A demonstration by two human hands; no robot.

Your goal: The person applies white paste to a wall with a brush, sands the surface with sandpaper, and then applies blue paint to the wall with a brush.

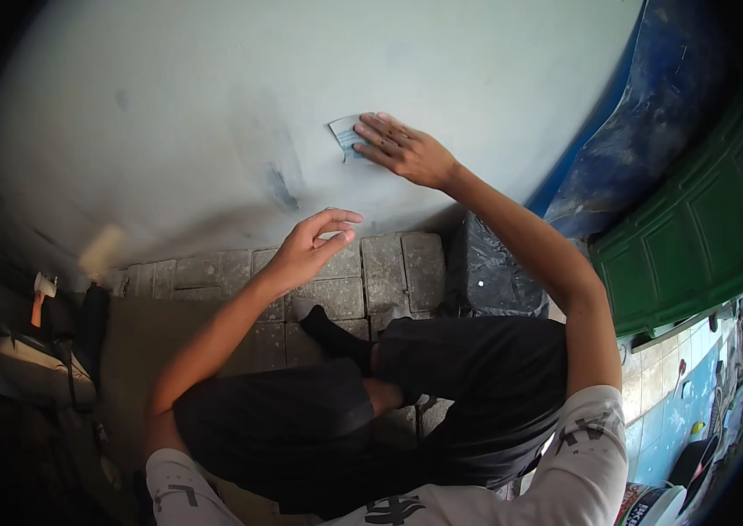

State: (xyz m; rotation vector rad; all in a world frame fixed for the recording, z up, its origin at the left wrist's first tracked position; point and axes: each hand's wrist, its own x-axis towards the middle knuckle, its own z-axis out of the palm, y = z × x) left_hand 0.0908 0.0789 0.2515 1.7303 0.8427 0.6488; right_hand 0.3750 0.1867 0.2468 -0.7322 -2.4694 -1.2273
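My right hand point(406, 153) presses a small sheet of sandpaper point(344, 133) against the pale wall point(187, 96). The fingers lie over the sheet's right side, and its left part shows pale backing with blue print. Lower and to the left, my left hand point(312, 250) hovers in front of the wall's base. Its thumb and fingers are curved with a gap between them, and it holds nothing. Dark grey smudges point(280, 186) mark the wall to the left of the sandpaper.
Grey paving blocks point(323, 294) run along the wall's foot, below my bent legs. A black plastic-wrapped object point(498, 272) stands under my right forearm. To the right are a blue sheet point(599, 123) and a green panel point(687, 228). Dark clutter point(43, 364) lies at the left.
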